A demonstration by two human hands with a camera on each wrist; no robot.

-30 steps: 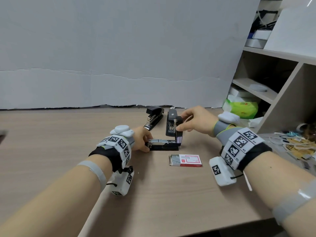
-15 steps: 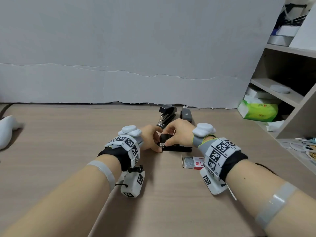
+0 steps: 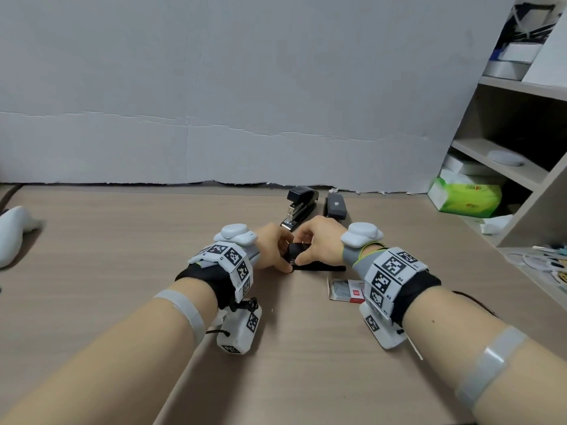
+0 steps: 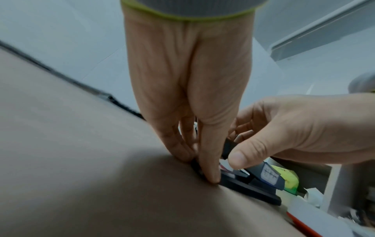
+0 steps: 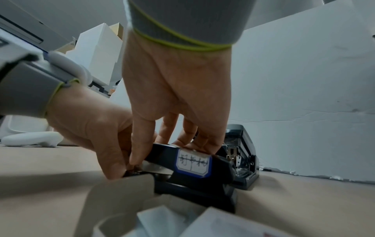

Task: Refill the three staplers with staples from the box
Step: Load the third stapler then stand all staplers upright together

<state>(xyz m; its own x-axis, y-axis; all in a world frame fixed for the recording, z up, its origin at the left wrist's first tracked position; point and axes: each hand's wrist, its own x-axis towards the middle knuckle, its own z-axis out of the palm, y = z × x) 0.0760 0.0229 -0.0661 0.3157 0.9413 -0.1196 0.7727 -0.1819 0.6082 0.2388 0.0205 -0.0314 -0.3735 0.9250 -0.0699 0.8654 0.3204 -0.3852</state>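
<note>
A black stapler with a blue-edged label lies on the wooden table between my hands. My left hand pinches its front end low against the table; its fingertips touch the base. My right hand grips the top arm, thumb on the near side and fingers on top, and the arm is folded down close to the base. Two more black staplers lie just behind. The open red-and-white staple box sits under my right wrist, partly hidden.
A white backdrop board closes the table's far side. A shelf unit stands at the right with a green pack beneath it. Small clutter lies on the right edge. A white object lies at the far left.
The stapler's top arm stood upright a second ago; my right hand has swung it down onto the base. My left hand has stayed at the front end.
</note>
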